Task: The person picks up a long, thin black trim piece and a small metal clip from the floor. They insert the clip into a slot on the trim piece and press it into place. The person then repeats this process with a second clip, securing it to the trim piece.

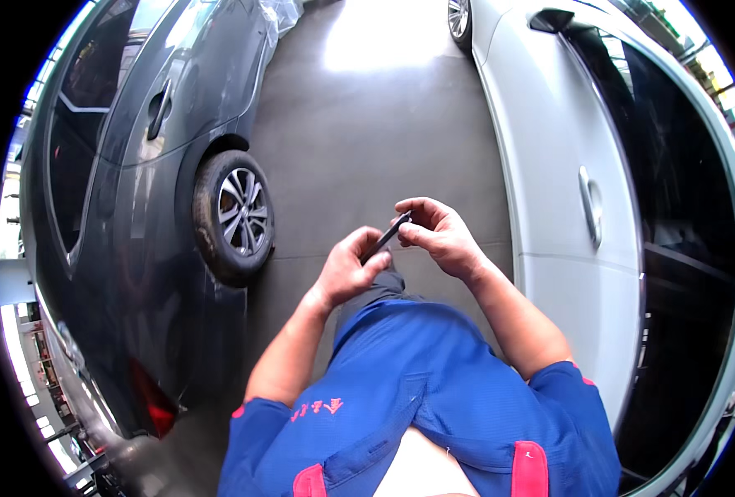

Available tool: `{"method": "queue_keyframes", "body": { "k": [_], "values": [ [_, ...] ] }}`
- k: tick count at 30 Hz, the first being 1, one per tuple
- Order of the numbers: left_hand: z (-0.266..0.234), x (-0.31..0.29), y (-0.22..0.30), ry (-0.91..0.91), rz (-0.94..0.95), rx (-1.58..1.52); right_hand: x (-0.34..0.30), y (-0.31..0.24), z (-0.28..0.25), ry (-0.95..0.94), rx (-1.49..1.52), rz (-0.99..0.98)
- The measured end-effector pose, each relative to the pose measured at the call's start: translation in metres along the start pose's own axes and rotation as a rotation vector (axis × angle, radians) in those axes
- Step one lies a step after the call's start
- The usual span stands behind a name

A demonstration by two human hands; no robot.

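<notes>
A slim, dark, rod-like tool (386,237) is held slantwise between my hands, in front of my body; its exact kind cannot be made out. My left hand (352,267) is closed round its lower end, thumb on top. At the upper end, the fingers and thumb of my right hand (443,235) pinch around its tip. Part of the tool is hidden by the fingers of both hands.
A dark grey car (168,174) stands close on my left, its wheel (243,211) near my left arm. A white car (549,149) runs along my right side. Between them lies a grey floor (375,132) with a bright glare at the far end.
</notes>
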State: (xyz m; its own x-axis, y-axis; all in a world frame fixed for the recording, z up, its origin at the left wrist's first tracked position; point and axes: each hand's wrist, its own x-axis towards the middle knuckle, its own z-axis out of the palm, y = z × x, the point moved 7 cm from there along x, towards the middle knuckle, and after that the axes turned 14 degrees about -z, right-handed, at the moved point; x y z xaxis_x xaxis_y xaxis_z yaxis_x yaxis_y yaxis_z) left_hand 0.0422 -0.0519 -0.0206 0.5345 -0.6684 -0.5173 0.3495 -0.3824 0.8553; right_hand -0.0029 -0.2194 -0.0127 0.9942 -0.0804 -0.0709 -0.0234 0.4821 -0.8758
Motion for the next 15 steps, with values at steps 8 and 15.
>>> {"method": "queue_keyframes", "body": {
  "k": [8,15],
  "values": [
    [-0.119,0.225,0.226,-0.122,0.028,0.14,0.268,-0.129,-0.058,0.069,0.085,-0.173],
    [-0.209,0.426,0.294,-0.079,-0.024,0.011,0.498,-0.129,-0.157,-0.033,0.182,0.09]
  ]
}}
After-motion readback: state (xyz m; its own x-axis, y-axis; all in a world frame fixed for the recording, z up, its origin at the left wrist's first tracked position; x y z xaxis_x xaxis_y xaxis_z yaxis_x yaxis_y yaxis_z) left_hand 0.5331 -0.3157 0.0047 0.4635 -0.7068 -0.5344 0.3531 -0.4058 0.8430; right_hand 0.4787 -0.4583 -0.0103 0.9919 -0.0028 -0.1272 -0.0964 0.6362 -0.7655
